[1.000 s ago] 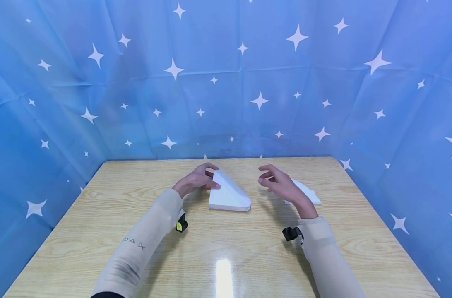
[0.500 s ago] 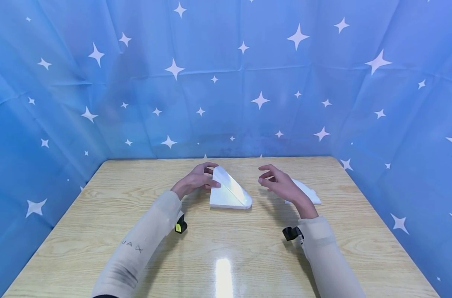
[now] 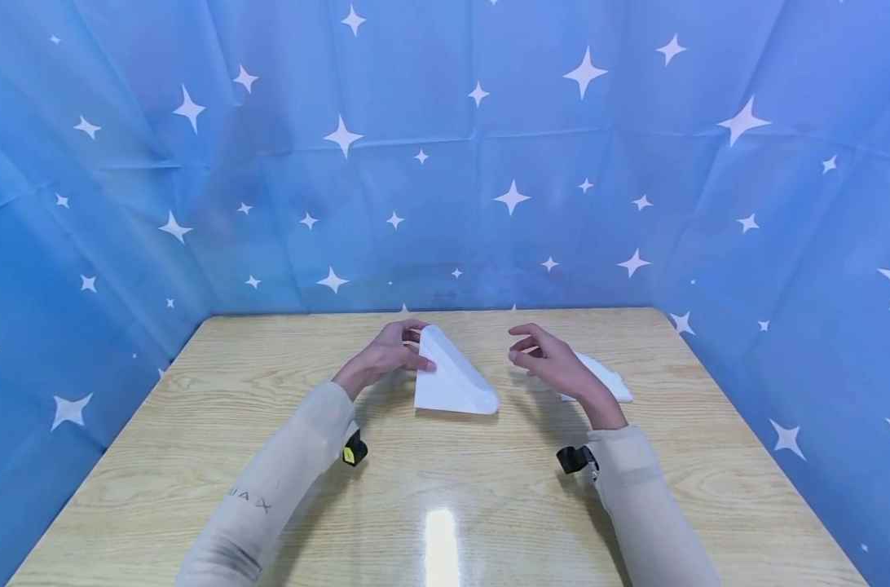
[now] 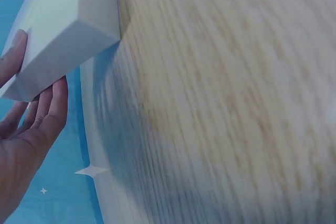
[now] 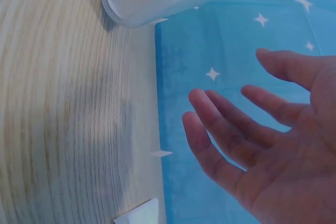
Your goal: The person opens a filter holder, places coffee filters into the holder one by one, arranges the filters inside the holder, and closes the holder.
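Near the middle of the table in the head view, my left hand (image 3: 388,352) grips a white, wedge-shaped box-like piece (image 3: 452,379) with rounded corners. The thumb lies on its face and the other fingers go behind its left edge. In the left wrist view the white piece (image 4: 63,30) is tilted, its thick side showing; its lower right end is close to the table. My right hand (image 3: 548,359) hovers to the right of it with loosely bent fingers, holding nothing. A flat white piece (image 3: 602,377) lies behind the right wrist, partly hidden by it.
The light wood table (image 3: 445,465) reaches back to a blue curtain (image 3: 445,204) with white stars, which also stands along both sides. A bright light reflection shows on the table's near part. Each wrist carries a small black camera (image 3: 575,460).
My left hand has raised the white wedge-shaped piece slightly and changed its tilt, so its face shows and its front edge looks thinner. The right hand stays in place.
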Demonstrator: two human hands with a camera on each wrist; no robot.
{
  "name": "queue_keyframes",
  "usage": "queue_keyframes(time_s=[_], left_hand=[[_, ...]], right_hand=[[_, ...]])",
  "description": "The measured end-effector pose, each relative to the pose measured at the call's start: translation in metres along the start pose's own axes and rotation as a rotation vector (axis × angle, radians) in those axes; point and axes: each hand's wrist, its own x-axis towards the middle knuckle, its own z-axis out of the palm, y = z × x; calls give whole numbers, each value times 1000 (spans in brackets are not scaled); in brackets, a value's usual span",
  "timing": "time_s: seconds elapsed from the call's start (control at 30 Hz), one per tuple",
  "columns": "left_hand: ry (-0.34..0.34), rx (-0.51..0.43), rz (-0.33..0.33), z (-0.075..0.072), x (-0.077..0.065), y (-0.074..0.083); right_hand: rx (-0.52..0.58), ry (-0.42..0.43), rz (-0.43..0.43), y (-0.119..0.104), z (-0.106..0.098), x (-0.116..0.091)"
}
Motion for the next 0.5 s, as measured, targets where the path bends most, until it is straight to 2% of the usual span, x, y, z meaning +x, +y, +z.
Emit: queue_keyframes(time_s=[0.5], left_hand=[[3,-25,66,5,-6,-1]], right_hand=[[-14,-7,-11,0,0,0]])
